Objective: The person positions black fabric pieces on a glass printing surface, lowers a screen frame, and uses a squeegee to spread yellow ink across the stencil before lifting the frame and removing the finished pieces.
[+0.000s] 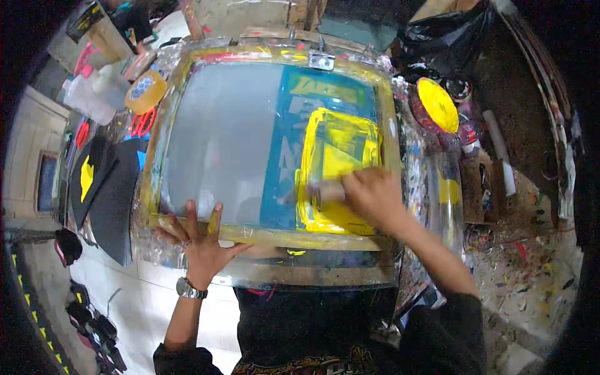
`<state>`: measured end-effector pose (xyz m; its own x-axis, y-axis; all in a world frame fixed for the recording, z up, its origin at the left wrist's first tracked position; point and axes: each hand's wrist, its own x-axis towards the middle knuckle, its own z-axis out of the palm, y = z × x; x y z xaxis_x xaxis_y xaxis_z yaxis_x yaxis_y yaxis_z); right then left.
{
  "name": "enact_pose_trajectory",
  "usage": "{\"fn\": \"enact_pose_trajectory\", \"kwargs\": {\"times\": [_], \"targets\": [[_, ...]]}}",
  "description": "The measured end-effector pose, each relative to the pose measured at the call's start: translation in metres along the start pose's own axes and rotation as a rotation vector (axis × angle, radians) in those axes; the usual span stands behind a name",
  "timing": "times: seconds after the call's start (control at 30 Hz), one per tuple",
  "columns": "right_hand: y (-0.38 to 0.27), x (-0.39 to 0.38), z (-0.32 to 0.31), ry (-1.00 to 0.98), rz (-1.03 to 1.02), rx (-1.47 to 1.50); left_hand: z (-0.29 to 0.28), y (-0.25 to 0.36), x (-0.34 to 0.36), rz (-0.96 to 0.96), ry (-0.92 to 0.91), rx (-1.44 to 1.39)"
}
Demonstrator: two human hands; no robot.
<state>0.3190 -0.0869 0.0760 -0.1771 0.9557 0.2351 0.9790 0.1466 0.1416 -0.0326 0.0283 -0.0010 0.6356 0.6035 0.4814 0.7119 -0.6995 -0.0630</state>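
A wooden-framed printing screen (224, 137) lies in the middle, with a teal stencil (282, 150) on its right part and a thick rectangle of yellow ink (340, 156) over that. My left hand (201, 244) rests spread on the screen's lower left corner and frame edge, holding nothing, some fingertips marked yellow. My right hand (369, 199) is closed on a blurred squeegee (322, 190) over the yellow ink, its edge hard to make out.
Tape (145, 94), red scissors (142, 122) and white bottles (95, 103) stand at the left, above black cut pieces (112, 200). A yellow ink tub (437, 104) and a pale roll (498, 147) are at the right. A black bag (440, 34) lies behind.
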Motion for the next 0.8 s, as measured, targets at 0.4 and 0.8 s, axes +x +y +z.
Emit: {"fn": "enact_pose_trajectory", "kwargs": {"times": [0.4,0.8], "targets": [[0.089,0.064,0.034,0.142,0.168,0.008,-0.005,-0.002,0.007,-0.007,-0.081,-0.083],[-0.07,-0.057,-0.032,0.121,0.174,0.03,-0.011,0.006,0.007,0.077,0.024,0.002]]}}
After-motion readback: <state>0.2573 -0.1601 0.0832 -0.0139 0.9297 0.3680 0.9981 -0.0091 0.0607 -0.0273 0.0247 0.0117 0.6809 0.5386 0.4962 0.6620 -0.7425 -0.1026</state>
